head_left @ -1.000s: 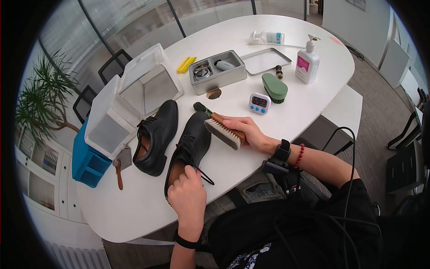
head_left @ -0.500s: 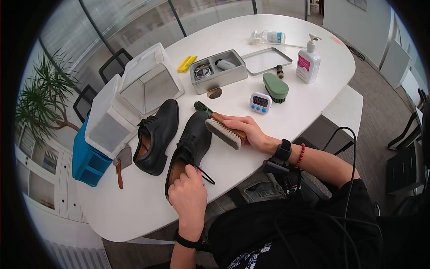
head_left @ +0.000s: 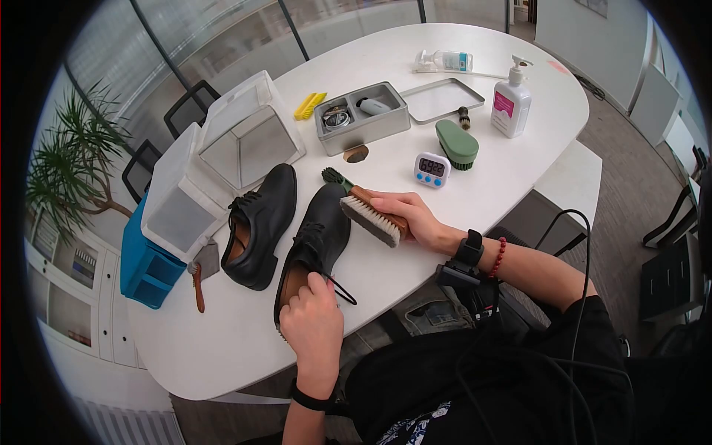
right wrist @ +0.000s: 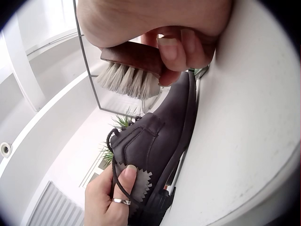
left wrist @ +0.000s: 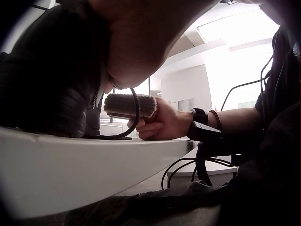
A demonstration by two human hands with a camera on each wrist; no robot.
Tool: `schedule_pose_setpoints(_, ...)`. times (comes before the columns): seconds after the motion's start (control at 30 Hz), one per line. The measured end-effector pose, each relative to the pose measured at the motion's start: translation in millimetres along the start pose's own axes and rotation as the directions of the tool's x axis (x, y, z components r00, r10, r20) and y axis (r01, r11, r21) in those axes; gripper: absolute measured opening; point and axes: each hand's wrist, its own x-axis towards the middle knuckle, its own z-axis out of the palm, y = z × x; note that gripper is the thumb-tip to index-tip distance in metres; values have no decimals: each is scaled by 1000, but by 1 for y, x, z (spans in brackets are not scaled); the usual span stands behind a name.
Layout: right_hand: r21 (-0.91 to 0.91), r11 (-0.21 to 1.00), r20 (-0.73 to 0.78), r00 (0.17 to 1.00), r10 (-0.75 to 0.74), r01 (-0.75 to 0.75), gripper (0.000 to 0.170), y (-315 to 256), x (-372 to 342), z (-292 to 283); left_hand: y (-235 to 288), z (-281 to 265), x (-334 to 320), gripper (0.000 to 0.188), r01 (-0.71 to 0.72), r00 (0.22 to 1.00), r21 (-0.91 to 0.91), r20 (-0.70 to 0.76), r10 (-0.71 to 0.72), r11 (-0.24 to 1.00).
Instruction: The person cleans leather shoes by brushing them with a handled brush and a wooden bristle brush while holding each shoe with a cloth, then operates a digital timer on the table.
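Observation:
Beside the laced black shoe (head_left: 326, 221), my right hand (head_left: 417, 220) grips a wooden brush (head_left: 380, 216) whose pale bristles face the shoe. In the right wrist view the brush (right wrist: 134, 70) hangs above the shoe (right wrist: 162, 127), apart from it. My left hand (head_left: 313, 326) holds the shoe at its heel end, fingers curled at the opening. There its thumb presses a grey zigzag-edged cloth (right wrist: 141, 184) to the shoe's side. A loose lace (left wrist: 137, 106) loops out past the left hand. A green brush head (head_left: 336, 178) with dark bristles shows behind the wooden brush.
The other black shoe (head_left: 261, 226) stands to the left, near white bins (head_left: 174, 200) and a small wooden-handled brush (head_left: 197, 288). Farther back are a metal tin (head_left: 363, 119), a timer (head_left: 431, 170), a green brush (head_left: 456, 143) and a pump bottle (head_left: 510, 104).

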Motion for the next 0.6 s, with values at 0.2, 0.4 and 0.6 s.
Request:
schedule_pose_setpoints(0.2, 21, 1000, 15, 1000, -8, 7, 55, 0, 0, 0, 0, 0, 0, 26, 3, 1000, -1, 14, -3, 1000)
schedule_pose_setpoints(0.4, 11, 1000, 9, 1000, -8, 7, 56, 1, 1, 0, 0, 1, 0, 26, 0, 1000, 1, 11, 0, 1000)
schedule_pose_setpoints(0.6, -5, 1000, 10, 1000, -11, 11, 55, -2, -1, 1, 0, 0, 0, 26, 1, 1000, 3, 5, -1, 1000)
